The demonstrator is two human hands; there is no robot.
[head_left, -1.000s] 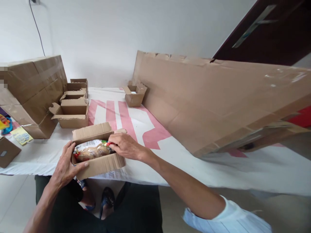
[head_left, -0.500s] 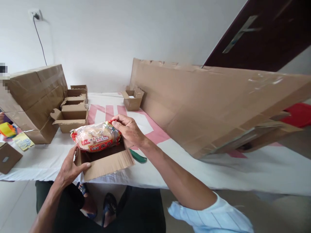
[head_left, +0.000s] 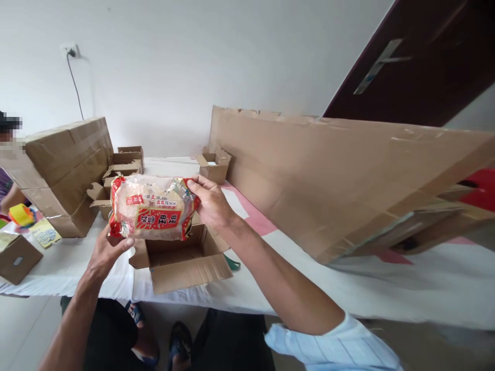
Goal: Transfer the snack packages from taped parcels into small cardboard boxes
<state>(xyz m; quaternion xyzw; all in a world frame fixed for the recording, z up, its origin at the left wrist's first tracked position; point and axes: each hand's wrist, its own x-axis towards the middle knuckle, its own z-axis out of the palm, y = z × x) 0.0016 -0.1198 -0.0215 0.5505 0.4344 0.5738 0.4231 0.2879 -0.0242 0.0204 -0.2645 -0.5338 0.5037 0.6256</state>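
A clear-and-red bag of rice crackers [head_left: 154, 208] is held up flat, its printed front facing me. My right hand [head_left: 212, 203] pinches the bag's right end, thumb in front. Around the lower left corner my left hand [head_left: 106, 252] is closed, with its thumb along the bottom edge and its other fingers mostly hidden behind the bag. Below the bag, an open cardboard box [head_left: 189, 257] rests near the table's front edge, flaps spread. The bag covers part of its far side. A green object [head_left: 232, 263] shows beside the box's right side.
Several small open boxes [head_left: 127, 157] stand in a row at the left, beside a large taped carton [head_left: 73, 165]. Another small box [head_left: 214, 166] sits at the back. A tall cardboard panel [head_left: 309, 175] leans on the right. A yellow tape roll [head_left: 22, 215] and another person's arm [head_left: 13, 198] are far left.
The bag has come up out of the open box and turned its front toward me. My left hand has left the box's edge and taken the bag's left end.
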